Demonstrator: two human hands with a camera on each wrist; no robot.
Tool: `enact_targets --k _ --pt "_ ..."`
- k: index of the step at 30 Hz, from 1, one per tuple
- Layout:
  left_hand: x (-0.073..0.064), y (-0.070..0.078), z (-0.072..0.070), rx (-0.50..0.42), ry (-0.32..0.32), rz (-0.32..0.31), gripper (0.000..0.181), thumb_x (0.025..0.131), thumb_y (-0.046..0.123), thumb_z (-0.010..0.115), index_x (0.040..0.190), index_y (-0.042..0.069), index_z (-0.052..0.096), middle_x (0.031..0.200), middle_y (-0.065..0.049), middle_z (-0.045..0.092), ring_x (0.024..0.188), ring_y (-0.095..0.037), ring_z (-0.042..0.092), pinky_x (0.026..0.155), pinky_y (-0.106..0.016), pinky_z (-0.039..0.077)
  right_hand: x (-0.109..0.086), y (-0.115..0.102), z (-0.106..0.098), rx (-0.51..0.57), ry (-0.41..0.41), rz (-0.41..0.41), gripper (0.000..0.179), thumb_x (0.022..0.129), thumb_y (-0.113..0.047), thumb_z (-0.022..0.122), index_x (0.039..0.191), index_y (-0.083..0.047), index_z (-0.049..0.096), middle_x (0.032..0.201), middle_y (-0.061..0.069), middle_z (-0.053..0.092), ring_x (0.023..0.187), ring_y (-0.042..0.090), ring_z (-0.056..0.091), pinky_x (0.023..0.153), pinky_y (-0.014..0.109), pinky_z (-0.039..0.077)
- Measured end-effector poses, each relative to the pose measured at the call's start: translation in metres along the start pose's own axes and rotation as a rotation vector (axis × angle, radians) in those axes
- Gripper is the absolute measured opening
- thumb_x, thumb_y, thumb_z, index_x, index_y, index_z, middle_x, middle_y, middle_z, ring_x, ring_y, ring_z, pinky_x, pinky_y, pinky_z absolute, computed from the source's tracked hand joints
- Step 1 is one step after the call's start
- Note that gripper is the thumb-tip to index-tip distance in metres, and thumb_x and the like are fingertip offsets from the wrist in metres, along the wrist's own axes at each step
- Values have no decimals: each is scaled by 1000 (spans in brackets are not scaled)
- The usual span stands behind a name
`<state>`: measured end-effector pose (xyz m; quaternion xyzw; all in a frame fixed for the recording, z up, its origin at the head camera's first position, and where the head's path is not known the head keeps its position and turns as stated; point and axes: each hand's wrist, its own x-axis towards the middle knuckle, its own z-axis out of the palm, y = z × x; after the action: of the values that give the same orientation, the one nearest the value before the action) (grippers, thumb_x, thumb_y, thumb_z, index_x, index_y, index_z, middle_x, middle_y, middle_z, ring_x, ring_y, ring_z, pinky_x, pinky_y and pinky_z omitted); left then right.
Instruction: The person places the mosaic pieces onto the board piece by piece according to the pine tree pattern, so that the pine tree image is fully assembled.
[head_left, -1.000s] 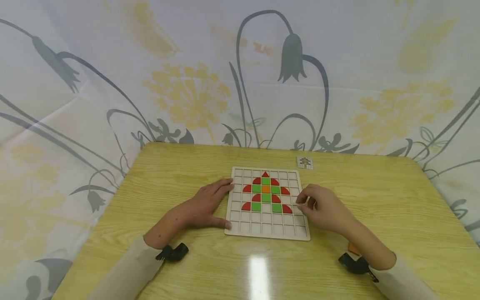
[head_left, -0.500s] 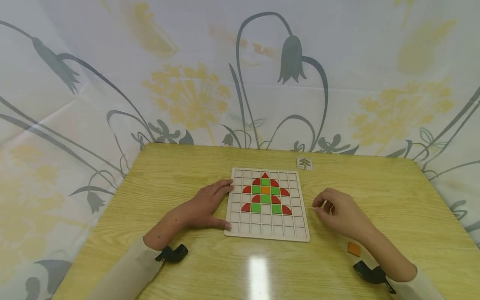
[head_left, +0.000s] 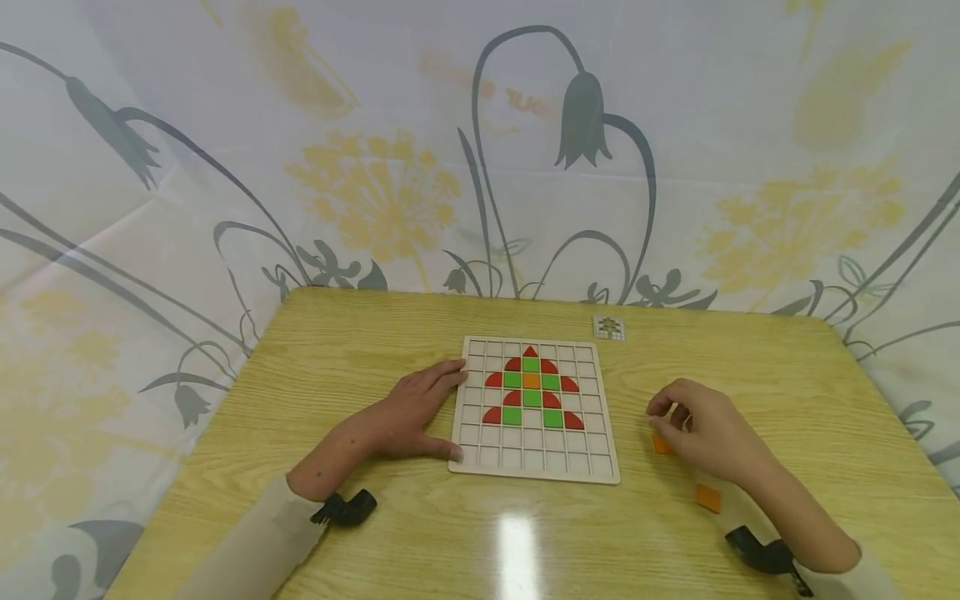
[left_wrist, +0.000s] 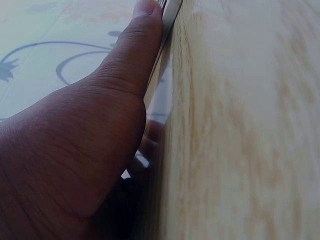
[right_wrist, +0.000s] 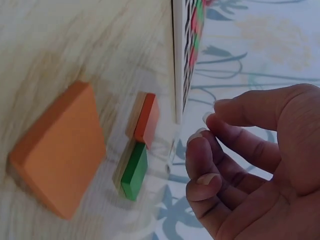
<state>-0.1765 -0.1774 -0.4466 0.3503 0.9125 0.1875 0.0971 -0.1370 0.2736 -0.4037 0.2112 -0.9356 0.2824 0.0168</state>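
Note:
My left hand [head_left: 408, 417] rests against the left edge of a wooden grid board [head_left: 480, 458], fingers at its side and thumb at the lower corner. In the board lie green square tiles [head_left: 531, 398], red curved tiles [head_left: 492, 415], a red triangle [head_left: 531, 351] and an orange square [head_left: 532, 381], forming a tree shape. Right of the board, my right hand [head_left: 701, 429] hovers with loosely curled fingers; nothing shows between them. Below it an orange tile [head_left: 662, 446] is partly covered. The right wrist view also shows a green tile [right_wrist: 134, 172], hidden in the head view.
Another orange tile [head_left: 708, 498] lies near the right wrist. A small card with a grid picture [head_left: 609, 327] lies behind the board. The wooden table [head_left: 360, 333] ends at a flower-patterned cloth [head_left: 405, 167] at the back.
My right hand has moved right, away from the board's right edge, to above the loose tiles. Both orange tiles now show beside it. The left hand has stayed still.

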Motion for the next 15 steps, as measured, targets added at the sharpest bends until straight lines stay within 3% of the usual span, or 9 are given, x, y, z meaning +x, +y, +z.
enact_targets --k 15 --pt "-1 0 0 -3 -2 -7 116 86 70 77 170 11 22 178 -7 10 163 -29 14 127 -59 23 -1 19 -14 -41 -118 -3 14 94 -12 81 106 -7 75 100 -1 70 76 5 58 64 27 52"
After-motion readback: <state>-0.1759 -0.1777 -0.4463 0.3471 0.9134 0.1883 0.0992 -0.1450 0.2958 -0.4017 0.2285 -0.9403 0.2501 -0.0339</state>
